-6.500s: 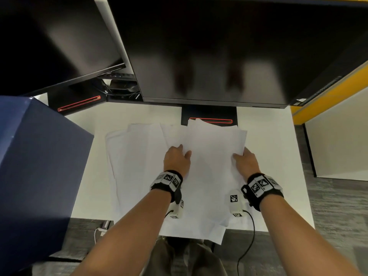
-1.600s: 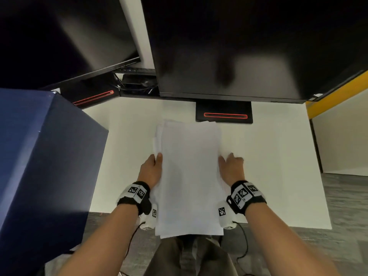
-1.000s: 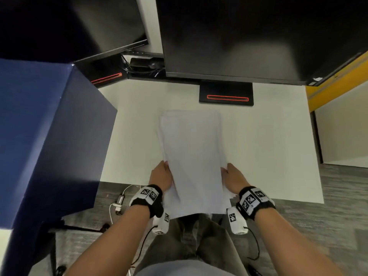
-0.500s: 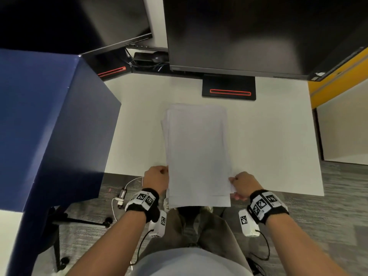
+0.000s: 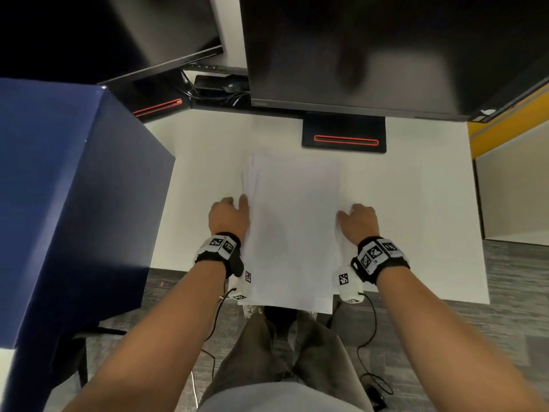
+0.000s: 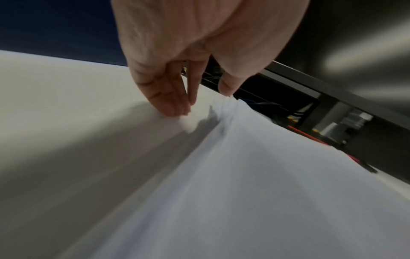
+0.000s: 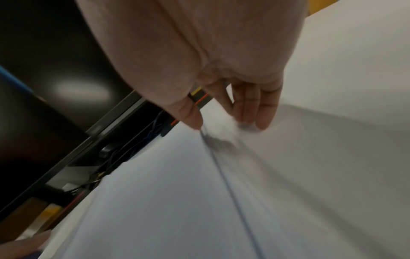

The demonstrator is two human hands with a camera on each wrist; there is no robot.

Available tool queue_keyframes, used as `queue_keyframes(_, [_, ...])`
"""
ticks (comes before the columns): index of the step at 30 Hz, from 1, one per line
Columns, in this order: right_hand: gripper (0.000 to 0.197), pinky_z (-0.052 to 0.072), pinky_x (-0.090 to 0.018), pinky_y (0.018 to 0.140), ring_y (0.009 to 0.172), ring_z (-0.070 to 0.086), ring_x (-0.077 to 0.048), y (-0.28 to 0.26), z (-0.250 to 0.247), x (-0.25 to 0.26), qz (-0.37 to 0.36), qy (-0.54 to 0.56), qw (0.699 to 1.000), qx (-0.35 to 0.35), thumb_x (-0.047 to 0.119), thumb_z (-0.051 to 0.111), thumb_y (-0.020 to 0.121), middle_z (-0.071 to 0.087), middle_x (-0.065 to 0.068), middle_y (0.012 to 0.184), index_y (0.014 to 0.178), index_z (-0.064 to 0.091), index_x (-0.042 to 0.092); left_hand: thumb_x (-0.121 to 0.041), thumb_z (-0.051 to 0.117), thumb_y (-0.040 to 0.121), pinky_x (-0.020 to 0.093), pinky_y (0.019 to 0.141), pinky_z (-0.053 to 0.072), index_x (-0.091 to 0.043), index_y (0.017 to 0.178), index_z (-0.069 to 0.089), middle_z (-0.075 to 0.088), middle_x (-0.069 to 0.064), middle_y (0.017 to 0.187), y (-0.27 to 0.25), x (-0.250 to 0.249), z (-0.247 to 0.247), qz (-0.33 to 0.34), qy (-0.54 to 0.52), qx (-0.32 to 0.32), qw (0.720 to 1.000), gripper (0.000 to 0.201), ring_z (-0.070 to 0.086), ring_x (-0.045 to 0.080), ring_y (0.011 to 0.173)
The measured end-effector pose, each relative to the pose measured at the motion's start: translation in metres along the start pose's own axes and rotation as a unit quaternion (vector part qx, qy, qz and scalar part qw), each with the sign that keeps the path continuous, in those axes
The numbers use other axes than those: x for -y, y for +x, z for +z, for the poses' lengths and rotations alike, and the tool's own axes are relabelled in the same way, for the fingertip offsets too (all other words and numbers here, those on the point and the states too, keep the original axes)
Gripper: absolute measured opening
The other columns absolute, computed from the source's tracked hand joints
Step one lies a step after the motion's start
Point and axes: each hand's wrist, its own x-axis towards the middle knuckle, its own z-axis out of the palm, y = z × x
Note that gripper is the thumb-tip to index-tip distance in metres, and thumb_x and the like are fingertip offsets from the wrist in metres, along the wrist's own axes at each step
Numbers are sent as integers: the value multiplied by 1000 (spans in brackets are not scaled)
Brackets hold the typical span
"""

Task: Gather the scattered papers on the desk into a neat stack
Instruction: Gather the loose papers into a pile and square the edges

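A: The left hand (image 5: 228,219) sits at the left edge of the paper stack (image 5: 292,227), thumb against the sheets, fingertips (image 6: 175,109) down on the white table (image 5: 410,209). Fingers straight and close together, curled round nothing.

B: And the right hand (image 5: 358,223)?

A: Mirrored on the right edge. In the right wrist view the thumb touches the stack's side and the fingers (image 7: 255,112) reach down to the table beside it, loosely extended. Both wrist views are smeared, so I cannot tell whether any fingertip slips under a sheet.

B: Where does the stack lie?

A: Mid-table between the two hands, its near end hanging over the table's front edge above the person's lap. A few sheets fan out at the far left corner; the rest line up. How many sheets, I cannot tell.

B: Anything cut off?

A: The large monitor (image 5: 371,49) runs out of the top of the head view, only its stand base (image 5: 344,133) with a red line fully visible. A second monitor (image 5: 113,34) at left is cropped too. A dark blue partition (image 5: 68,197) hides the table's left side, and the cables (image 5: 219,90) behind the monitors are a tangle I cannot sort out.
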Motion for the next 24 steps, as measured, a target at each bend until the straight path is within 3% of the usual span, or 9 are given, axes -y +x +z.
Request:
queue_keyframes(2, [72, 39, -35, 101, 129, 44, -33, 0, -5, -3, 27, 43, 999, -18, 48, 55, 91, 41, -19, 143, 143, 40, 0, -64, 54, 89, 32, 101, 43, -3, 137, 57, 63, 13, 133, 5, -6, -1, -19, 3, 27, 999, 77, 58, 30, 124])
queue_keyframes(4, [89, 40, -34, 100, 130, 45, -32, -1, -1, 3, 30, 83, 996, -5, 54, 65, 83, 38, -17, 145, 147, 33, 0, -68, 62, 82, 34, 100, 45, -2, 140, 51, 58, 14, 136, 1, -20, 7, -4, 1, 62, 998, 89, 57, 31, 125])
queue_keyframes(7, [101, 44, -35, 104, 129, 50, -28, 8, 11, 15, 24, 148, 988, 28, 57, 78, 68, 47, -9, 144, 145, 37, 6, -59, 69, 82, 36, 101, 45, -2, 146, 37, 42, 16, 143, -4, -38, 25, -3, 7, 96, 995, 91, 52, 33, 127])
queue_keyframes(10, [80, 55, -36, 85, 108, 63, -27, 19, 9, 17, 17, 179, 981, 72, 48, 85, 62, 65, -5, 123, 126, 57, 7, -47, 77, 81, 36, 98, 49, -3, 140, 45, 54, 13, 138, 5, -40, 32, -25, 11, 152, 988, 80, 56, 32, 124])
queue_keyframes(12, [54, 57, -34, 75, 98, 67, -26, 21, 3, 10, 9, 223, 968, 117, 31, 86, 69, 70, -5, 114, 115, 65, 12, -40, 84, 76, 32, 78, 55, -2, 126, 58, 66, 9, 122, 9, -31, 25, -51, -35, 217, 974, 69, 65, 29, 106])
queue_keyframes(15, [39, 55, -46, 93, 101, 70, -27, 4, -8, -4, -25, 317, 937, 144, 15, 85, 72, 73, -9, 115, 108, 69, 17, -29, 86, 77, 22, 61, 54, -5, 114, 68, 74, 9, 111, -3, -19, 4, -31, -123, 277, 952, 47, 71, 19, 87])
queue_keyframes(17, [39, 56, -45, 92, 99, 73, -24, -18, -25, -4, -79, 360, 922, 118, 14, 84, 73, 75, -5, 110, 110, 69, 17, -20, 82, 82, 20, 65, 58, -6, 116, 69, 75, 10, 111, -21, -26, -17, 10, -212, 263, 941, 39, 74, 13, 83])
queue_keyframes(21, [27, 54, -16, 62, 85, 73, -5, -81, -88, 21, -225, 394, 891, -9, 12, 75, 83, 76, 10, 97, 108, 68, 20, -22, 79, 85, 21, 81, 58, -17, 117, 69, 76, -6, 104, -58, -69, -68, 171, -258, 165, 937, 33, 73, 1, 90])
queue_keyframes(24, [16, 51, -11, 66, 76, 69, 7, -110, -123, 32, -303, 402, 858, -105, 8, 75, 83, 75, 16, 82, 96, 69, 15, -20, 76, 87, 19, 88, 54, -11, 120, 68, 75, -1, 110, -86, -100, -98, 289, -277, 86, 912, 35, 70, 6, 102])
